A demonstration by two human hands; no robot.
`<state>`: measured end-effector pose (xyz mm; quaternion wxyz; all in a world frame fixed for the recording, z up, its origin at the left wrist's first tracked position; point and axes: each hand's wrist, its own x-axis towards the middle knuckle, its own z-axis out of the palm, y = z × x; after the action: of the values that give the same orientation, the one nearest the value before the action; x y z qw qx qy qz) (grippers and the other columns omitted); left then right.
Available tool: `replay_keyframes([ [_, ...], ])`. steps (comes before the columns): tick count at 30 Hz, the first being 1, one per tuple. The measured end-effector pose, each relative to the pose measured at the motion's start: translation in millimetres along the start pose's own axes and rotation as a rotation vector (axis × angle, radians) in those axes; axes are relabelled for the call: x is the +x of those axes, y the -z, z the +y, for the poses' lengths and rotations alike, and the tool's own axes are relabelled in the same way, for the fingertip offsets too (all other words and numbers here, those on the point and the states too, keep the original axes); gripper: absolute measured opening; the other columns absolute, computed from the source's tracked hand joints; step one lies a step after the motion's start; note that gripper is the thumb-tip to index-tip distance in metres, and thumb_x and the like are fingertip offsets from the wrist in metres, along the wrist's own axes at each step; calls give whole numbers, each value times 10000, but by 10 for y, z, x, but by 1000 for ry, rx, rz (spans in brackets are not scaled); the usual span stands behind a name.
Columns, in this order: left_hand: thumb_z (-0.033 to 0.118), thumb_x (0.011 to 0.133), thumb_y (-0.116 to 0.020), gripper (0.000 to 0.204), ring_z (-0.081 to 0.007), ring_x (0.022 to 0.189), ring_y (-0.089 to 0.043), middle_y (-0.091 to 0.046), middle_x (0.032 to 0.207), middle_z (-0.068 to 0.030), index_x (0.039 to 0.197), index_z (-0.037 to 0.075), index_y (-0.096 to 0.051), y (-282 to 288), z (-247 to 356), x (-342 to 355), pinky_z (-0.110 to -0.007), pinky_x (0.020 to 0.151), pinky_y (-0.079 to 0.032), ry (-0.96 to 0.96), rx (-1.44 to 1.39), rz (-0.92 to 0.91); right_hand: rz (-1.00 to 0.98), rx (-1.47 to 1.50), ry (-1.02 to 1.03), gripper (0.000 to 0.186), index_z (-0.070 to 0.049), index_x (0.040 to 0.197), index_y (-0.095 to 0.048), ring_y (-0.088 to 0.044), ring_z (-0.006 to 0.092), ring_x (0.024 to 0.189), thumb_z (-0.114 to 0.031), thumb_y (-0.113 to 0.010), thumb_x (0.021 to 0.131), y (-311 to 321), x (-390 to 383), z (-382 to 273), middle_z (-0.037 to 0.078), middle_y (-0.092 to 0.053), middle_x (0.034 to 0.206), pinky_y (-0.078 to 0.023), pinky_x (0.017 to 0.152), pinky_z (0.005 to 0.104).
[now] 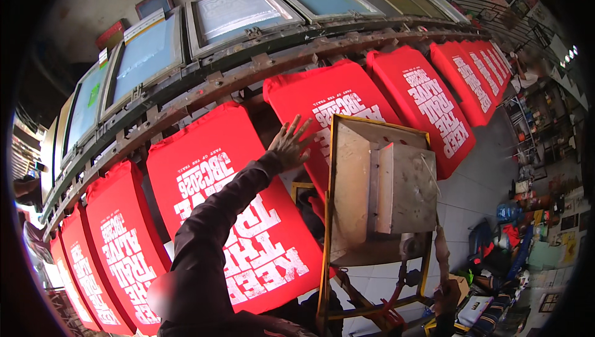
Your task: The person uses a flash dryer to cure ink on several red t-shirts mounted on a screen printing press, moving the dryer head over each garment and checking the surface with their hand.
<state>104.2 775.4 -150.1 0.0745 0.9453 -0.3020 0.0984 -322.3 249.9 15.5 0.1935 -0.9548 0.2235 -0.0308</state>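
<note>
Red printed shirts [242,145] lie stretched on a row of platens, with large white lettering on them. My left hand [290,146] reaches over the gap beside one shirt [334,76], fingers spread and holding nothing; whether it touches the fabric I cannot tell. A metal panel unit [353,188] on a yellow tubular frame stands at centre right, over part of that shirt. My right hand [445,297], dim at the lower right, is closed on what looks like a handle of this unit; its grip is partly hidden.
Screens in metal frames [238,11] line a rail [173,107] above the shirts. More red shirts [455,79] run to right and left. Tiled floor [471,200] shows at right, beside shelves, blue bottles [508,212] and piled items [480,306]. Part of another person [28,185] appears at far left.
</note>
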Motion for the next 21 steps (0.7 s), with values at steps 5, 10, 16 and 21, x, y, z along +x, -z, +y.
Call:
replay_keyframes([
  [5,359,981,-560,548,-449,1535,-240,-275,1680,-126,1519,276,-494,-128,-35,-85,-592,1200,-324,-21,-13,37,-27,-5,-2,267,-44,877,-508,-523,251,728,49,-650,671,-15,-2,99,97,-483,770,-437,682,395],
  [10,388,1015,-529,601,-445,1540,-237,-264,1688,-136,1575,199,-421,205,121,-292,-597,1214,-290,41,-120,168,-39,-8,-14,261,-35,879,-507,-526,266,706,58,-647,679,-3,53,31,108,-490,760,-446,681,402],
  [16,270,953,-687,696,-435,1524,-313,-393,1626,-186,1580,118,-425,1485,1548,-1205,-552,1232,-275,122,-645,304,-26,48,14,241,-23,879,-506,-533,286,695,45,-644,693,17,-1,-11,124,-507,759,-452,681,417],
  [21,290,958,-701,643,-446,1492,-363,-463,1579,-172,1533,97,-486,2167,2968,-2203,-543,1209,-340,49,-1014,51,-20,100,80,221,-9,855,-503,-556,315,707,2,-658,699,19,20,32,157,-538,765,-468,693,417],
])
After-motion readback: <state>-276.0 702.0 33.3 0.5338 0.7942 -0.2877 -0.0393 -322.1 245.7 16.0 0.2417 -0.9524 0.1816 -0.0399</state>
